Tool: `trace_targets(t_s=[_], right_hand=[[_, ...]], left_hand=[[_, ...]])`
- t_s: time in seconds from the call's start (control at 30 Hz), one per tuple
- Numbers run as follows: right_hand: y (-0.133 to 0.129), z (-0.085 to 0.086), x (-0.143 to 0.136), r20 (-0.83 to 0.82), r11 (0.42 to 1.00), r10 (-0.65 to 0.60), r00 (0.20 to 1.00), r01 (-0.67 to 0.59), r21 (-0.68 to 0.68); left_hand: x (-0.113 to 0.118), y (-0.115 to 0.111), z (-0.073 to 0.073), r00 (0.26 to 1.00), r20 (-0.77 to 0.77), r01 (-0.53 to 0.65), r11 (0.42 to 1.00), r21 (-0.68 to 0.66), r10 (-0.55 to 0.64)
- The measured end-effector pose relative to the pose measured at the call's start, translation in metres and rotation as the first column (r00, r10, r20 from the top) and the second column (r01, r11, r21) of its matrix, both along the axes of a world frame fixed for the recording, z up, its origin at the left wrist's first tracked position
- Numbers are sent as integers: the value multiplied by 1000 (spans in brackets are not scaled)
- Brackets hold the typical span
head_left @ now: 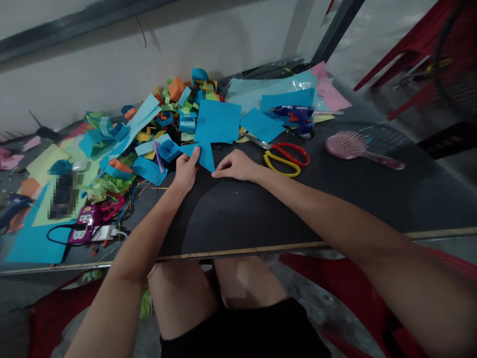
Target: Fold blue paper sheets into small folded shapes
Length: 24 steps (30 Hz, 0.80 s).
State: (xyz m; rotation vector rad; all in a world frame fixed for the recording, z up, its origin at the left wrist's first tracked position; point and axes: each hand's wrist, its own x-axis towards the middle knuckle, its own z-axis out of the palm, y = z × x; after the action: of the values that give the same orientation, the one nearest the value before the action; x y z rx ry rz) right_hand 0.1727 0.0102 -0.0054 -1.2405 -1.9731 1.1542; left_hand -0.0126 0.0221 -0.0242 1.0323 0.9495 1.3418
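Note:
A small piece of blue paper (206,158) with a pointed lower corner is pinched in my left hand (187,169), thumb on top. My right hand (236,165) is closed in a pinch at that lower corner. Just beyond both hands lies a blue paper square (219,121), with another blue piece (263,124) to its right. Scissors (285,156) with one red and one yellow handle rest right of my right hand, their blades partly under paper. A purple pen-like stick (159,158) lies left of my left hand.
Folded paper pieces (177,89) are heaped at the back. A blue glue gun (296,115) and a pink hairbrush (357,149) lie to the right. On the left are a purple device (85,223) with cables and sheets of green paper (48,166). The table edge (238,250) is near my knees.

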Motion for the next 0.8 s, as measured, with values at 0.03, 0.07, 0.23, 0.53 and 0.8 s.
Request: trace_targets(t_s=[0.03,0.07,0.23,0.53,0.8], right_hand=[[1,0,0,-17,1000,-14,1000,14,-7],[1,0,0,-31,1000,-25,999,25,-13],[3,-2,-1,-60,998,-58,996,58,-8],[2,-7,-8,-144,991,-113,983,121,50],[8,-17,-2,-207,1000,25,978,-24,8]], left_hand=[[0,-1,0,998,-37,57,998,10,-56],[-1,-2,0,991,-79,106,994,18,-105],[2,-5,2,971,-168,176,984,38,-168],[0,-5,3,978,-176,123,992,26,-116],[2,-10,4,967,-233,116,993,35,-104]])
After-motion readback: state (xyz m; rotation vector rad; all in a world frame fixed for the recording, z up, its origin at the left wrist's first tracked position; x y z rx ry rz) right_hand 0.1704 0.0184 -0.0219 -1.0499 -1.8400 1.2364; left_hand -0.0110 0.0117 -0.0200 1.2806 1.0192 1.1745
